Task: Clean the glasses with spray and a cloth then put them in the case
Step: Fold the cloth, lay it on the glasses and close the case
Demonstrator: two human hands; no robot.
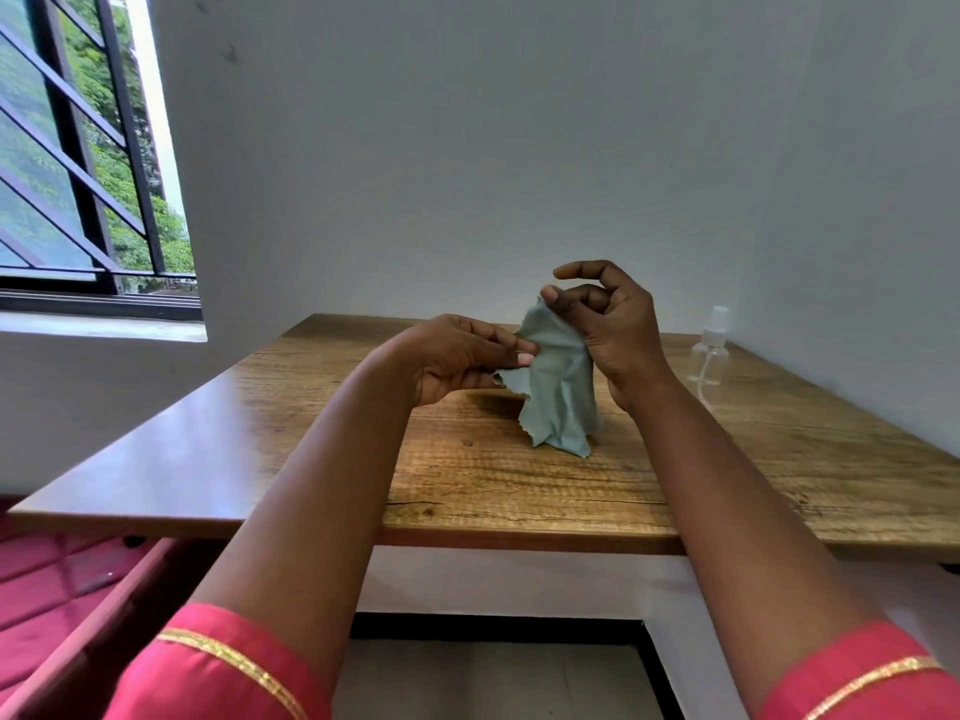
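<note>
Head view: looking down over a wooden surface (pixel 519 491) that is standing against a pale wall.
Surroundings: a clear spray bottle (pixel 709 350) is standing upright near the far right edge of the surface, close to the wall and well apart from both hands; a barred window (pixel 88 163) is showing green leaves at the left; a red quilted seat (pixel 47 579) is lying below the surface's left end.
In the way: the cloth and the right hand are covering the surface behind them, so I cannot tell whether anything is lying there; glasses and case are not showing.
Cloth: a grey-green cloth (pixel 558 387) is hanging between the hands above the middle of the surface, its lower edge dangling just over the wood or touching it; I cannot tell which.
Left hand: the left hand (pixel 457 361) is pinching the cloth's left edge between thumb and fingertips, palm turned inward.
Right hand: the right hand (pixel 605 324) is gripping the cloth's top, raised higher than the left, with the forefinger curling free above.
Arms: both forearms are reaching forward, red sleeves (pixel 223 667) with gold trim sitting at the elbows.
</note>
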